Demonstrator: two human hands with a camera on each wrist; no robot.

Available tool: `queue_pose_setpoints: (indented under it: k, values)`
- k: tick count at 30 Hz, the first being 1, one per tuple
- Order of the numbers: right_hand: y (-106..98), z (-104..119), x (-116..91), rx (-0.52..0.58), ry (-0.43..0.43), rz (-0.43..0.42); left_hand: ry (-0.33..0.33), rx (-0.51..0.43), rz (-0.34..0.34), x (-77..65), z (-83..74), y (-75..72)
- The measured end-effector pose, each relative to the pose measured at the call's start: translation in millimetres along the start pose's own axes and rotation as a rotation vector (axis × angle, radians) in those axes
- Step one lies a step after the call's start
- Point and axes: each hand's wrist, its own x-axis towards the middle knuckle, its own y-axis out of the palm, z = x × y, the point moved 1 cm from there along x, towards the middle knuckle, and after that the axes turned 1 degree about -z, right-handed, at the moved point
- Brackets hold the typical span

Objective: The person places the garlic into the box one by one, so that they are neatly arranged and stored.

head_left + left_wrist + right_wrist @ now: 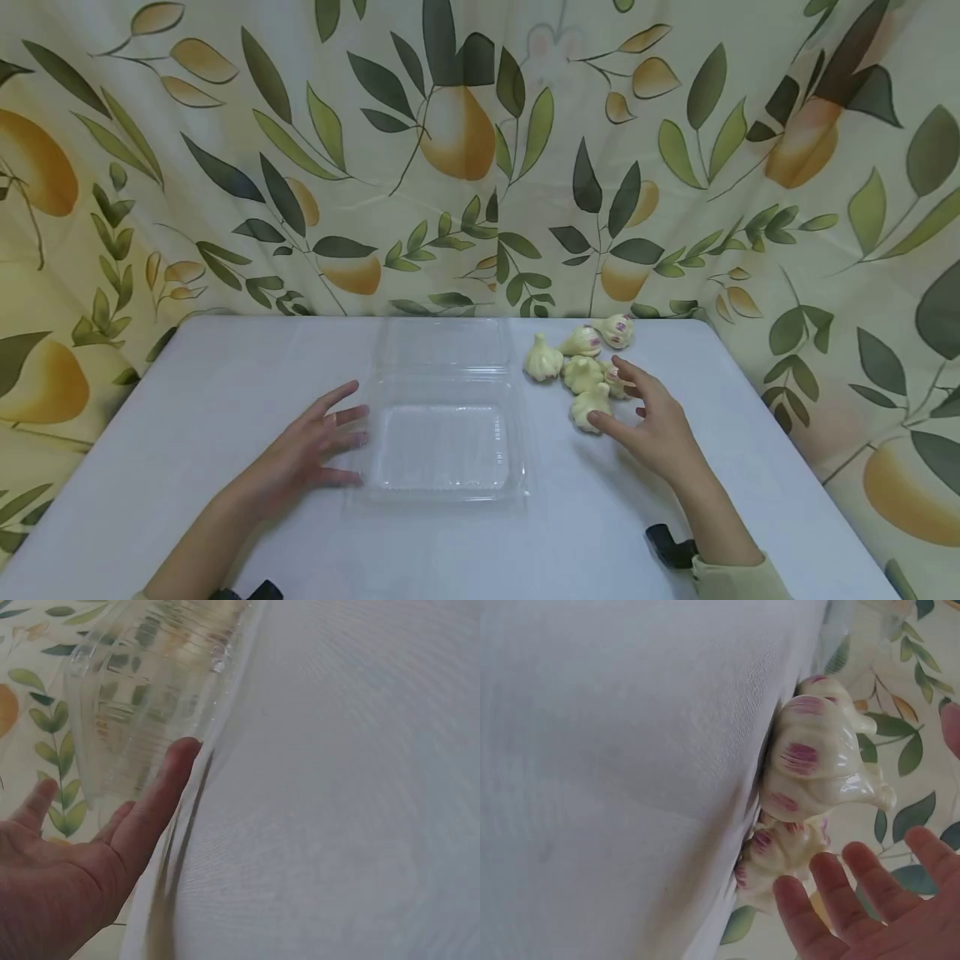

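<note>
A clear plastic clamshell box (pixel 442 498) stands on the table with its lid (pixel 442 343) folded back toward the curtain. My left hand (pixel 318 446) is spread at the box's left side; its fingertips are right at the rim, also seen against the box wall (pixel 112 727) in the left wrist view. Several garlic bulbs (pixel 582 374), cream with purple streaks, lie in a cluster right of the box. Over their right side my right hand (pixel 652 417) is spread, thumb near the closest bulb (pixel 590 407). In the right wrist view its fingers (pixel 832 885) extend beside a large bulb (pixel 810 765), holding nothing.
The white-covered table (pixel 225 367) ends at a curtain (pixel 457 192) printed with fruit and leaves. Black wrist straps or mounts (pixel 671 546) show at both forearms. A pale sleeve (pixel 738 577) covers the right forearm.
</note>
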Motion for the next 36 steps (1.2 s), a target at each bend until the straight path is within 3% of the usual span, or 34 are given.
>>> queue_pose_setpoints:
  k: [5,11,21,30,36]
  values:
    - [2,-5,0,0.082,0.063,0.054,-0.018,-0.028,0.046,0.4,1.7,1.2]
    - [3,-10,2,0.139,0.096,0.098,-0.043,-0.035,0.05,3.0,2.9,3.6]
    - [1,-9,3,0.213,0.163,0.181,-0.046,-0.01,-0.009,6.7,9.8,4.9]
    - [4,-14,11,0.2,0.21,0.254,0.001,0.066,-0.004,5.3,15.5,2.0]
    - [4,-13,14,0.184,0.223,0.28,0.014,0.067,0.011,4.2,15.6,3.5]
